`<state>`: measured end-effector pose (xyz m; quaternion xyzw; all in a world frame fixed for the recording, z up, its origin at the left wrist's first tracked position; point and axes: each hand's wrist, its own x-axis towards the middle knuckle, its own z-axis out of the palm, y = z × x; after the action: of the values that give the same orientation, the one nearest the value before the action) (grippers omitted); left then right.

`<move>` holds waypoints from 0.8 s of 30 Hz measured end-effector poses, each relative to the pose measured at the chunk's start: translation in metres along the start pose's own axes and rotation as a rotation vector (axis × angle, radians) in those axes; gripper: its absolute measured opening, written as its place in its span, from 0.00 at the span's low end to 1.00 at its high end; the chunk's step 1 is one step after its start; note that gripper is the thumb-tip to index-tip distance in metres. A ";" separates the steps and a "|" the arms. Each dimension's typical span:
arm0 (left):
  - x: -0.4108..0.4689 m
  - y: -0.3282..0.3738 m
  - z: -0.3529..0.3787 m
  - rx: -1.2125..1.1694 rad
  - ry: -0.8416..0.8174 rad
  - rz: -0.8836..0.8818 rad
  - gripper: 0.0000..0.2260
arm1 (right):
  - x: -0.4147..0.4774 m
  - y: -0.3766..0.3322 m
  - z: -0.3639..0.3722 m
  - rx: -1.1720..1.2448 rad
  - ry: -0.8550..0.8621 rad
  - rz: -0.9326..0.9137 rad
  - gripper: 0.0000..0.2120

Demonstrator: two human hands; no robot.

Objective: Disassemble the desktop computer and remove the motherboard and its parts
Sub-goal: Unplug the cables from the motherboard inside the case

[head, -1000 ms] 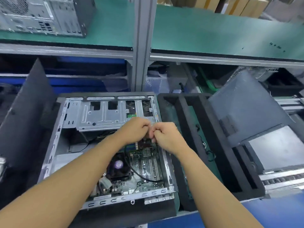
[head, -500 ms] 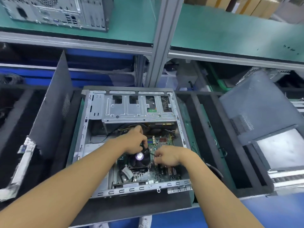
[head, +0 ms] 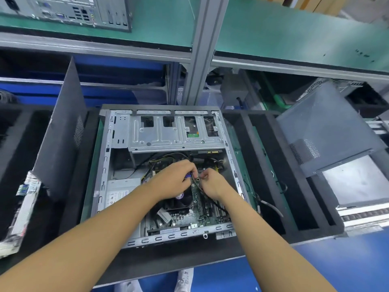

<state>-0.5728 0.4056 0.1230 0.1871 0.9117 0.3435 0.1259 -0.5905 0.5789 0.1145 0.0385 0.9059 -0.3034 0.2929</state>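
The open desktop case (head: 104, 165) lies on its side in black foam. Inside are the green motherboard (head: 189, 216), a black CPU fan (head: 182, 200), a silver drive cage (head: 168, 135) at the far end and a grey power supply (head: 121, 192) on the left. My left hand (head: 173, 179) and my right hand (head: 212, 184) meet over the middle of the board, fingertips almost touching. Both pinch a thin black cable (head: 219, 206), which runs toward the lower right. The connector under my fingers is mostly hidden.
A black side panel (head: 61, 133) stands tilted left of the case. A grey panel (head: 328, 131) leans at the right, beyond black foam channels (head: 263, 165). Another computer (head: 73, 11) sits on the green upper shelf, and a grey post (head: 200, 49) rises behind the case.
My hands dropped from the drive cage edge onto the board, spread apart near the fan, and have now come together over the board's middle on the cable.
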 end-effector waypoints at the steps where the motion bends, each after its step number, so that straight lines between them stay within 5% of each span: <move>1: 0.001 0.000 0.001 -0.043 0.047 -0.020 0.11 | 0.003 0.000 0.002 0.036 0.009 0.003 0.11; 4: 0.003 -0.005 0.003 -0.092 0.091 -0.137 0.13 | 0.011 -0.003 0.005 0.251 0.015 0.046 0.12; 9: 0.007 -0.018 0.005 -0.120 0.133 -0.422 0.09 | 0.028 -0.007 0.010 0.181 0.034 -0.072 0.19; 12: 0.018 -0.026 0.001 0.065 0.088 -0.584 0.12 | 0.041 -0.015 0.016 0.211 0.100 -0.030 0.09; 16: 0.030 -0.027 0.001 0.232 -0.069 -0.583 0.07 | 0.062 -0.018 0.016 0.011 0.197 -0.016 0.16; 24: 0.042 -0.032 0.004 0.159 0.023 -0.627 0.05 | 0.079 -0.023 0.022 -0.326 0.195 0.021 0.20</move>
<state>-0.6169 0.4039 0.0944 -0.0976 0.9502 0.2175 0.2004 -0.6504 0.5390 0.0690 0.0292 0.9667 -0.1442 0.2095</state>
